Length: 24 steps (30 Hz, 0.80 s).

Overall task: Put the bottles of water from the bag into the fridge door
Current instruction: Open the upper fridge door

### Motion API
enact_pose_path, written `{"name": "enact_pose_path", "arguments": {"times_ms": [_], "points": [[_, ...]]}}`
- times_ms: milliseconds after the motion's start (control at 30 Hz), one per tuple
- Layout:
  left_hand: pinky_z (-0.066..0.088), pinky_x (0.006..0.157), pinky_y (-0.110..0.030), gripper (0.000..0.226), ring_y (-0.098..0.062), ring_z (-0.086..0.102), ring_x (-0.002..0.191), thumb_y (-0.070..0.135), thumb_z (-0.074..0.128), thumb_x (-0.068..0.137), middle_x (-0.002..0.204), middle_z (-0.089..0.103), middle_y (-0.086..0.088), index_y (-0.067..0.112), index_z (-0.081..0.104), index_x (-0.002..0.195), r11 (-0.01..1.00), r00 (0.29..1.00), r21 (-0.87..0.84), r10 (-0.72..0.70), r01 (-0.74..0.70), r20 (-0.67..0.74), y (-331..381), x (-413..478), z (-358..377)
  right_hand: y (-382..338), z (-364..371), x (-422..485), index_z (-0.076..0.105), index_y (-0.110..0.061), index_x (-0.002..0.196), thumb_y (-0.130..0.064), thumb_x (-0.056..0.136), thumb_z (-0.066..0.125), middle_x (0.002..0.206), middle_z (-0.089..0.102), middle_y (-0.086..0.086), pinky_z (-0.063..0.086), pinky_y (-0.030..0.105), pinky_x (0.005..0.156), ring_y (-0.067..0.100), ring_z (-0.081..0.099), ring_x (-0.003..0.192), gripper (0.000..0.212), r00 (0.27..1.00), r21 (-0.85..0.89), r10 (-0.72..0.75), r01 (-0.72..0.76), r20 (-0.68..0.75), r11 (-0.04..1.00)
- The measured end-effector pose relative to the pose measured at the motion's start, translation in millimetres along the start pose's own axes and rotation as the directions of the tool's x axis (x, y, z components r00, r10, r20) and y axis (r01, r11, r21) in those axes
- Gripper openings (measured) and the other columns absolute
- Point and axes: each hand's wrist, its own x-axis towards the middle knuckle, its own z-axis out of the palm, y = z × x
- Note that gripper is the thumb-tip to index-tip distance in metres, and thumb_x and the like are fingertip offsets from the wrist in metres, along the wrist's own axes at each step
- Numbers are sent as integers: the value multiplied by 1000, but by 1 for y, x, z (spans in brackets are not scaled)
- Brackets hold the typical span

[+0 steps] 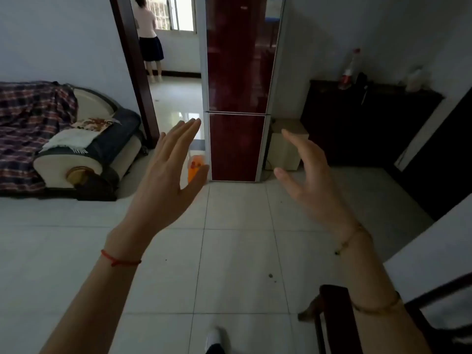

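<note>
Left hand [168, 172]: raised, fingers spread, palm facing right, holding nothing; red string at the wrist.
Right hand [310, 172]: raised, fingers loosely curled, empty; thin bracelet at the wrist.
Fridge [237, 85]: at 12 o'clock, dark red, both doors closed.
Orange bag [195, 169]: on the floor at the fridge's 9 o'clock side, partly hidden by the left hand.
Sofa [84, 149]: at 10 o'clock.
Dark cabinet [362, 123]: at 2 o'clock, a bottle [350, 69] standing on it.

**Fridge shut, bag partly seen**

A tall dark-red fridge [236, 72] with silver trim is seen upright against the far wall, both doors closed. An orange bag [195, 166] is seen on the floor just beside its lower left corner, partly hidden.
</note>
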Motion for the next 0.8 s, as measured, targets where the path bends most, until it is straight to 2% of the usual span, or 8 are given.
{"name": "enact_pose_path", "arguments": {"times_ms": [100, 200, 333, 400, 467, 567, 800], "points": [[25, 121, -52, 70, -11, 15, 153, 37, 51, 97, 160, 19, 16, 24, 18, 157, 999, 999, 18, -30, 29, 29, -26, 17, 8, 12, 17, 25, 32, -27, 149, -22, 94, 59, 147, 34, -12, 18, 17, 113, -2, 24, 135, 62, 998, 2, 56, -56, 43, 998], [25, 121, -52, 70, -11, 14, 153, 37, 50, 97, 161, 18, 15, 25, 17, 157, 999, 996, 16, -36, 35, 76, -51, 32, 18, 25, 37, 49, 30, -30, 149, -24, 95, 58, 141, 31, -21, 18, 22, 114, -3, 24, 135, 61, 993, 1, 85, -85, 87, 996], [14, 125, -44, 71, 3, 3, 150, 40, 48, 95, 162, 18, 12, 24, 17, 157, 997, 993, 47, -65, 61, 99, -83, 49, 31, 45, 58, 81, 30, -31, 149, -26, 95, 58, 148, 31, -18, 19, 24, 115, 2, 24, 141, 61, 989, -17, 110, -109, 94, 994], [14, 124, -44, 71, 11, -2, 148, 40, 48, 95, 159, 16, 16, 24, 17, 157, 997, 991, 45, -74, 69, 115, -98, 59, 38, 54, 69, 94, 30, -31, 149, -25, 95, 57, 151, 33, -14, 20, 25, 116, 3, 25, 142, 61, 987, -10, 127, -126, 102, 992], [21, 123, -51, 72, 3, 6, 151, 38, 51, 95, 159, 18, 15, 23, 18, 157, 996, 987, 38, -84, 80, 133, -113, 69, 44, 62, 78, 105, 30, -31, 149, -26, 95, 57, 151, 34, -13, 20, 23, 115, 2, 25, 142, 61, 984, -4, 144, -144, 103, 989], [29, 119, -55, 72, -14, 18, 152, 34, 54, 94, 161, 22, 7, 20, 20, 156, 996, 984, 29, -90, 86, 156, -131, 85, 54, 74, 91, 121, 29, -30, 150, -26, 95, 57, 152, 33, -12, 22, 32, 120, 7, 23, 145, 61, 978, -10, 178, -178, 112, 984], [26, 121, -53, 72, -10, 16, 151, 33, 53, 95, 159, 19, 13, 20, 19, 157, 995, 983, 24, -99, 96, 156, -172, 124, 78, 106, 118, 160, 30, -28, 149, -25, 96, 55, 151, 35, -11, 23, 27, 118, 5, 27, 142, 60, 973, -14, 194, -193, 125, 981]]}}
